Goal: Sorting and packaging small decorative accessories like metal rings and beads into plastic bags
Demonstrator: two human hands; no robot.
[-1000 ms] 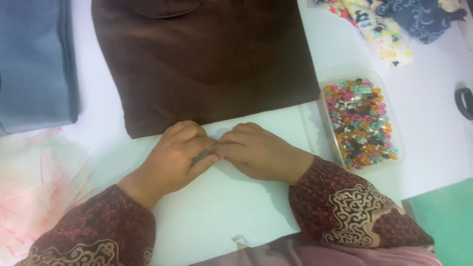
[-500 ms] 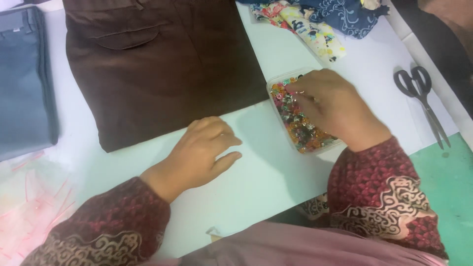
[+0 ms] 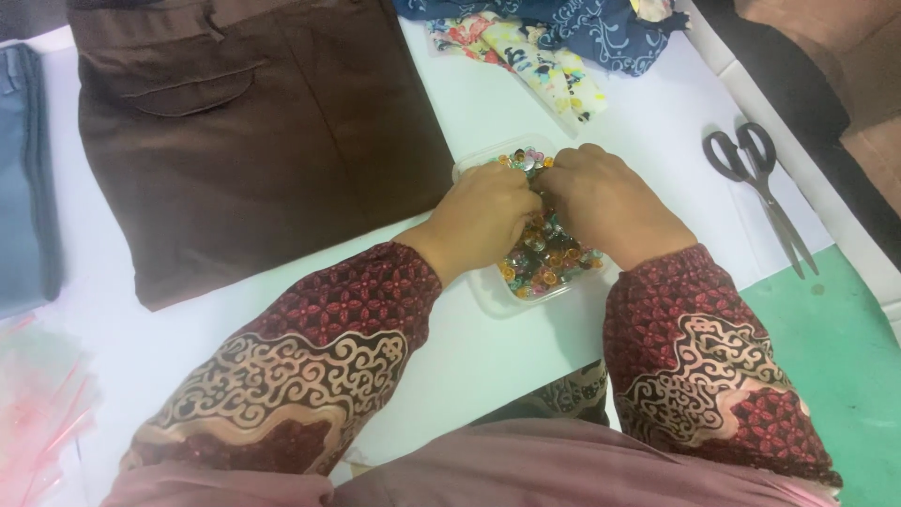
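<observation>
The head view is looking down at a white table (image 3: 235, 329). Both hands are sitting on top of a clear plastic tray (image 3: 488, 291) that is full of small, shiny beads (image 3: 544, 258) in many colours. The left hand (image 3: 483, 216) is curled over the left part of the tray. The right hand (image 3: 605, 202) is curled over the right part. The two hands are touching each other in the middle, with their fingertips bent down into the beads. The fingers are hiding under the hands, so I cannot tell if they are pinching a bead or not. The tray is lying right under the hands, and only its near end and far corner are peeking out.

Brown folded trousers (image 3: 253, 141) are lying just to the left of the tray. Black scissors (image 3: 760, 192) are resting well off to the right. Flowery cloth (image 3: 544, 47) is lying past the tray, at the far edge. Blue folded fabric (image 3: 23, 178) is sitting at the far left.
</observation>
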